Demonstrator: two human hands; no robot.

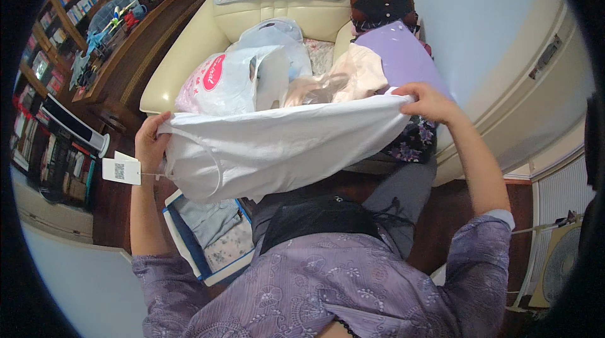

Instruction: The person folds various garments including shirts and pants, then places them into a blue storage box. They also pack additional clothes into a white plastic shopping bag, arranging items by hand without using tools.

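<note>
A white garment (288,144) is stretched sideways in front of me, above my lap. My left hand (152,138) grips its left end, near a rounded neckline or strap edge, and a white paper tag (121,171) hangs from a string beside that wrist. The garment's right end is pinched between the thumb and fingers of my right hand (420,101). Behind the cloth, a white plastic bag (236,78) with a pink logo rests on the cream leather sofa (177,61). Peach cloth in clear plastic (361,71) lies to the right of the bag.
A purple flat item (401,52) and folded dark clothes (384,7) are on the sofa's right side, by a door. Below left sits an open blue-and-white box (189,238) holding folded cloth. A long wooden cabinet (151,30) stands at left; a fan (562,262) is at lower right.
</note>
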